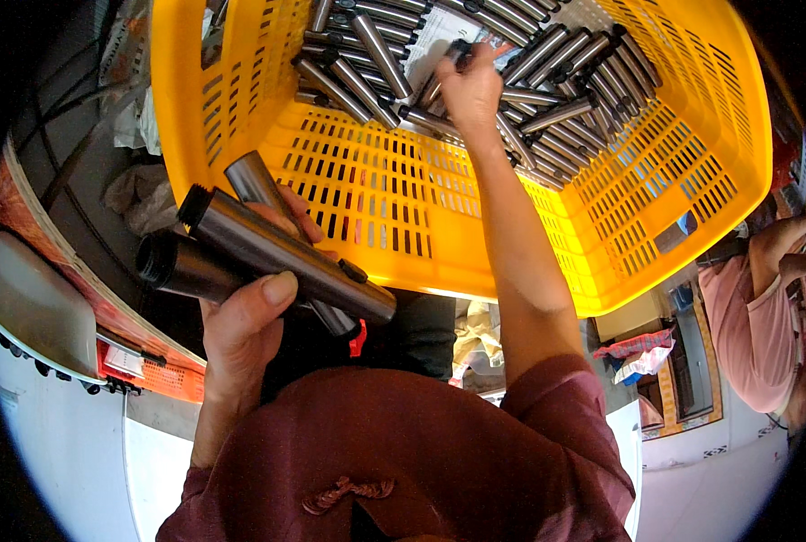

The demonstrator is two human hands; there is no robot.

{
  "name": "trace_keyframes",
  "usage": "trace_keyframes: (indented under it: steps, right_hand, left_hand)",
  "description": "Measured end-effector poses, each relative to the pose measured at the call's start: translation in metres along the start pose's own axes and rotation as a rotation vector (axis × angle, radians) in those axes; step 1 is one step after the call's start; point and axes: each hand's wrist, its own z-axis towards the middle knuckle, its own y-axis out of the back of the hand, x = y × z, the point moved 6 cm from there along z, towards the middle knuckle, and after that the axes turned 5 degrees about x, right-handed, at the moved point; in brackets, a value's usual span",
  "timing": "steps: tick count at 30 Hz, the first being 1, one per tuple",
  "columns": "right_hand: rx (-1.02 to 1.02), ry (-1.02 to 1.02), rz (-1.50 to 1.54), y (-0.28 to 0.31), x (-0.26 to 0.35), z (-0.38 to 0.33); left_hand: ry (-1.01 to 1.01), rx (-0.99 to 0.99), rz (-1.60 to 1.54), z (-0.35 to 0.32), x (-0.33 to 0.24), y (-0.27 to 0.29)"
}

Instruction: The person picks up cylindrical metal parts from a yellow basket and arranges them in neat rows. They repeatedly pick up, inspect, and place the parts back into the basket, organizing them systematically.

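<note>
the left hand (245,330) is clenched around three steel tubes (267,248), held low beside the yellow crate (403,235). the right hand (470,90) reaches into the crate, fingers closing on one tube in the pile (547,81). it would do best to lift that tube clear of its neighbours and keep the bundle level.

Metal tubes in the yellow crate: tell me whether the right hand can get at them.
Probably yes: the right hand is already down inside the open-topped crate, fingers on the tubes, with nothing over them.
</note>
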Motion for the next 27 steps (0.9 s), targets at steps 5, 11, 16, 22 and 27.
trace_keyframes:
  steps: [5,11,16,22,27]
  right_hand:
    - [-0.371,-0.241,0.601,0.040,-0.034,0.003]
    - [-0.307,-0.481,0.762,0.030,-0.053,0.014]
    - [-0.071,-0.425,0.347,0.025,-0.052,0.021]
    - [0.048,0.391,-0.665,0.028,0.016,0.018]
    - [0.268,0.576,-0.981,0.022,0.003,0.044]
  left_hand:
    - [-0.001,-0.009,0.001,0.000,0.003,-0.001]
    - [0.001,-0.002,-0.005,-0.002,0.004,-0.004]
    - [0.003,-0.014,0.007,-0.003,0.004,-0.003]
    - [-0.002,-0.051,0.045,-0.005,0.002,0.000]
    - [-0.009,-0.007,0.022,-0.002,0.000,0.004]
